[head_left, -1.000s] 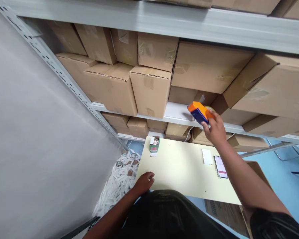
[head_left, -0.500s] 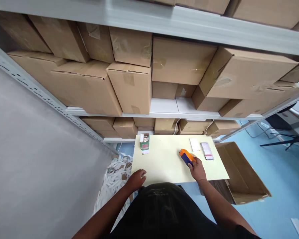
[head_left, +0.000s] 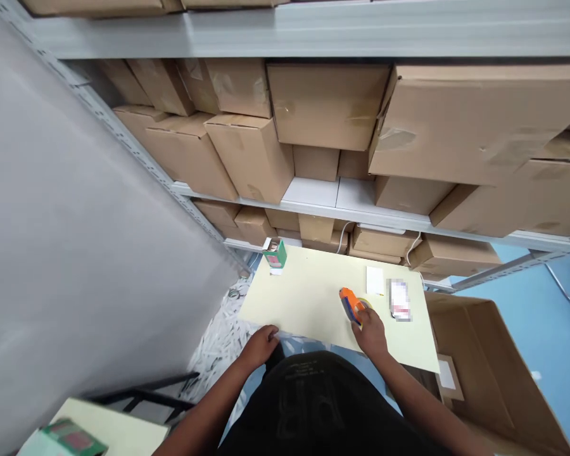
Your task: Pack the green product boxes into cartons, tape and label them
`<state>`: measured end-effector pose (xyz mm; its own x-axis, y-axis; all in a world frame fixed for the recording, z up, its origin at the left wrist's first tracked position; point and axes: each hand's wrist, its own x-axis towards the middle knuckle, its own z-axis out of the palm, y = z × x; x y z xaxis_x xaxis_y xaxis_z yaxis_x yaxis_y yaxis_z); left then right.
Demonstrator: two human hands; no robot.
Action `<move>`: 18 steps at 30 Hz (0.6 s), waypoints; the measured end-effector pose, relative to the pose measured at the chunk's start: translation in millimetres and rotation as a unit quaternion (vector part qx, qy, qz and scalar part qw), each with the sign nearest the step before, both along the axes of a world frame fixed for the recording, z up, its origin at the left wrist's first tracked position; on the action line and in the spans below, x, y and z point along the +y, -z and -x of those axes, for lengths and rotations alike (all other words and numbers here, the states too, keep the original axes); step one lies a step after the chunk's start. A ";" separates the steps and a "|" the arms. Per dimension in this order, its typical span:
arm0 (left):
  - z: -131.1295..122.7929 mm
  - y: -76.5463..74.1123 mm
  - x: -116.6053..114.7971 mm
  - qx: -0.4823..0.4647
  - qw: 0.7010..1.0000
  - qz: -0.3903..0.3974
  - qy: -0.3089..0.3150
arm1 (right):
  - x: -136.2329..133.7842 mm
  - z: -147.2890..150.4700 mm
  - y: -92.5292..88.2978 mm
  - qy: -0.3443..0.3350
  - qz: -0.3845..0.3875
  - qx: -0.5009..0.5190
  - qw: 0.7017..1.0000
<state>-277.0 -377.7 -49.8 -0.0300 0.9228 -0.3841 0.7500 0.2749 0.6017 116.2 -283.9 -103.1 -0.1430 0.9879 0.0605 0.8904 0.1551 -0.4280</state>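
Observation:
My right hand [head_left: 371, 332] is closed around an orange and blue tape dispenser [head_left: 349, 304], held over the right half of a pale yellow table [head_left: 308, 291]. Part of a yellowish ring shows beside the dispenser, and my fingers cover its near end. My left hand [head_left: 261, 347] is by the table's front left edge, fingers curled together, with nothing visible in them. A white slip of paper [head_left: 374, 280] lies beyond the dispenser. To its right is a flat object blurred out by pixels [head_left: 399, 300]. At the table's far left corner stands a small open green box [head_left: 275, 253].
Shelves [head_left: 308, 201] packed with cardboard boxes [head_left: 330, 104] rise behind the table. A large open carton [head_left: 484, 361] stands on the floor at right. White strips [head_left: 216, 339] litter the floor at left. Another table [head_left: 128, 434] with a green box [head_left: 76, 437] appears lower left.
The view has swung, bringing the lower-left table into sight. My right hand has turned the tape dispenser slightly, and its ring now shows. My left fingers have drawn closer together.

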 end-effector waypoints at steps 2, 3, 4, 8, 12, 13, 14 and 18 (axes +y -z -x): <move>-22.4 -0.9 -13.1 -0.002 1.000 -0.009 -0.011 | -3.1 -10.1 -6.7 -0.015 0.024 0.048 0.998; -32.4 -2.3 -20.1 -0.003 1.000 -0.014 -0.015 | -4.0 -14.1 -8.8 -0.021 0.038 0.070 0.997; -41.2 -4.3 -27.4 -0.004 1.000 -0.020 -0.020 | -4.1 -17.1 -10.1 -0.027 0.052 0.089 0.994; -62.9 -15.8 -60.3 -0.007 0.998 -0.034 -0.058 | 3.2 -16.3 -13.3 -0.034 0.097 0.130 0.986; -64.4 -25.5 -103.2 -0.004 0.991 -0.041 -0.130 | 13.0 0.9 -21.0 -0.050 0.112 0.115 0.986; -63.0 -26.7 -116.4 -0.003 0.988 -0.047 -0.149 | 14.4 6.6 -23.2 -0.061 0.115 0.112 0.985; -61.3 -27.2 -130.8 -0.002 0.984 -0.053 -0.170 | 15.1 12.7 -25.0 -0.074 0.119 0.111 0.984; -55.4 -22.7 -199.6 0.006 0.965 -0.066 -0.252 | 11.6 42.8 -27.8 -0.132 0.126 0.108 0.977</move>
